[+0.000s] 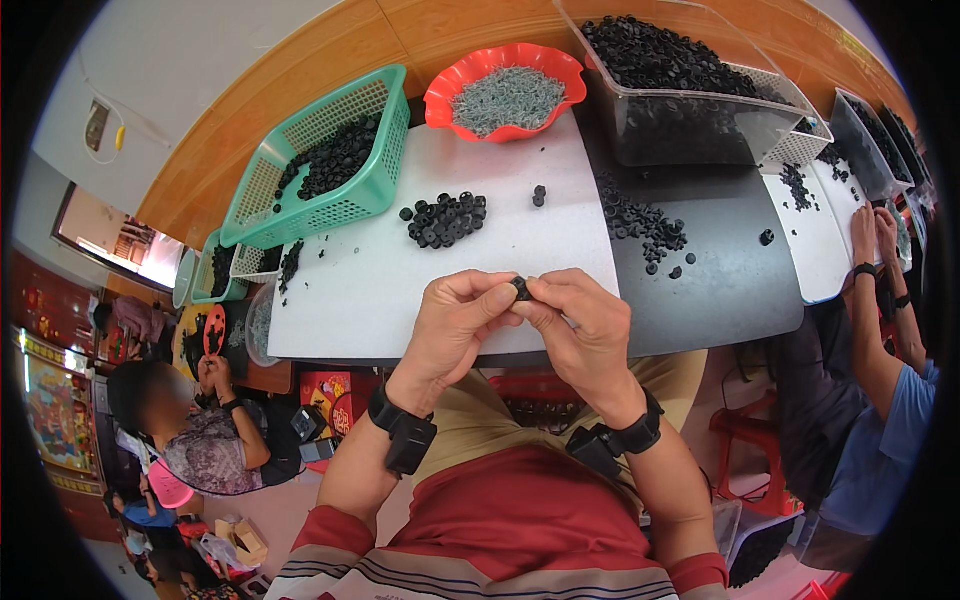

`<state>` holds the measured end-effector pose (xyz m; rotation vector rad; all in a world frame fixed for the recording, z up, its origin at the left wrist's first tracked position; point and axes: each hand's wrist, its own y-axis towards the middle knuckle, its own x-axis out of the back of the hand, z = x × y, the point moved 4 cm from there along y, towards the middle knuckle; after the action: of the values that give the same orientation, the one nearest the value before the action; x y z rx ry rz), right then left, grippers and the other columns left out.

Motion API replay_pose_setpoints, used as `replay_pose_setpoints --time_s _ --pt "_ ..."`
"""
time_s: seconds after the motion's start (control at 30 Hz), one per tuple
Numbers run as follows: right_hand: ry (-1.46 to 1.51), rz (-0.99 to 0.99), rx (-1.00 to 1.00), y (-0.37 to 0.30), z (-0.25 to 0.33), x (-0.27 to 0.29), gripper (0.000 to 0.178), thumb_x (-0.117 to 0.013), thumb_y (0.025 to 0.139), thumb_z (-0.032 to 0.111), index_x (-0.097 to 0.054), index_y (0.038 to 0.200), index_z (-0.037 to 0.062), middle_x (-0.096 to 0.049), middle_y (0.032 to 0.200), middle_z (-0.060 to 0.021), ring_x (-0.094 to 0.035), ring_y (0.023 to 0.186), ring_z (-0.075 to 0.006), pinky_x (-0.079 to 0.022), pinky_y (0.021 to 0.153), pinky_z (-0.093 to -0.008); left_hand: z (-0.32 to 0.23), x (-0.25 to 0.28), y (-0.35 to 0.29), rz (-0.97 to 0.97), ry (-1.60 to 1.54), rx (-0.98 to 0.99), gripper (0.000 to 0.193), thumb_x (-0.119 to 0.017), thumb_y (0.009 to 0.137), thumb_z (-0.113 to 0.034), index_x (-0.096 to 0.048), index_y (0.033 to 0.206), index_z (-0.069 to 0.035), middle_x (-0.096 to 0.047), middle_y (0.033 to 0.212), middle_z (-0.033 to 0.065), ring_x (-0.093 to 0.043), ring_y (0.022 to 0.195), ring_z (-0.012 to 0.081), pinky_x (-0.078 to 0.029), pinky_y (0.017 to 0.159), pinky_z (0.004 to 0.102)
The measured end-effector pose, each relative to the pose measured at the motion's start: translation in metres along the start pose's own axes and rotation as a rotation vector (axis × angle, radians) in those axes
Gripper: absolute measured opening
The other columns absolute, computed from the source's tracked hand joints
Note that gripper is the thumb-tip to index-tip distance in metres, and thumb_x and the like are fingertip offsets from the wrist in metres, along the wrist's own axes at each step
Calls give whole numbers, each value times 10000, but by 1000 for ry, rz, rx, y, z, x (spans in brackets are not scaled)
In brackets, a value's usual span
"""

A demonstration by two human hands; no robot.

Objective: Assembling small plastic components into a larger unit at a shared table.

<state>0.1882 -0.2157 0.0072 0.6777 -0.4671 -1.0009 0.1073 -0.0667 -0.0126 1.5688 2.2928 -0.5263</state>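
My left hand (459,312) and my right hand (580,322) meet over the near part of the white board (350,290). Both are closed in a pinch on one small black round part (521,288), partly hidden by the fingertips. Beyond them lies a cluster of similar black round parts (446,220), packed close together. To its right, a couple of black parts (539,196) lie apart. A red wavy-rimmed bowl (437,105) at the far edge holds many thin silver pins (507,100).
Black parts fill a green basket (385,165) at far left and a clear bin (680,135) at far right. Loose small black pieces (645,228) lie on the dark tabletop (720,270). Co-workers sit at left (215,440) and right (880,430).
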Motion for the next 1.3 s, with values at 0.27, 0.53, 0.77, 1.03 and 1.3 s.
replay_pose_setpoints --time_s 0.27,0.53,0.77,1.03,1.3 --pt "-77 15 52 0 4 -1 209 -735 832 -80 -665 1024 -36 -690 904 -155 -720 710 -252 -584 588 -326 -1 -1 0 23 14 -16 178 -705 947 -49 -705 1101 41 -726 1013 115 -696 870 158 -605 791 290" --pt "-119 61 64 2 3 6 220 -741 805 -88 -665 1005 -40 -687 898 -144 -719 711 -256 -583 596 -330 -3 -8 2 67 112 -38 195 -704 940 -26 -706 1114 62 -726 1028 130 -687 875 166 -584 798 298" --pt "-99 70 22 2 3 7 207 -761 794 -60 -662 969 -11 -682 882 -134 -700 714 -269 -567 597 -348 -3 -12 0 86 164 -42 230 -697 964 -88 -703 1138 63 -725 1016 108 -660 865 144 -556 810 289" --pt "-108 89 -3 5 5 6 210 -766 788 -52 -650 955 0 -664 853 -126 -679 697 -271 -544 592 -362 -3 -12 -3 92 143 -42 234 -694 969 -99 -702 1141 60 -724 1020 100 -656 881 139 -548 826 284" --pt "-199 129 20 2 4 4 208 -768 783 -41 -614 911 15 -622 824 -116 -643 669 -301 -520 590 -380 -3 -15 -4 94 187 -59 171 -703 955 -72 -716 1085 38 -728 1069 120 -677 940 149 -550 868 301"
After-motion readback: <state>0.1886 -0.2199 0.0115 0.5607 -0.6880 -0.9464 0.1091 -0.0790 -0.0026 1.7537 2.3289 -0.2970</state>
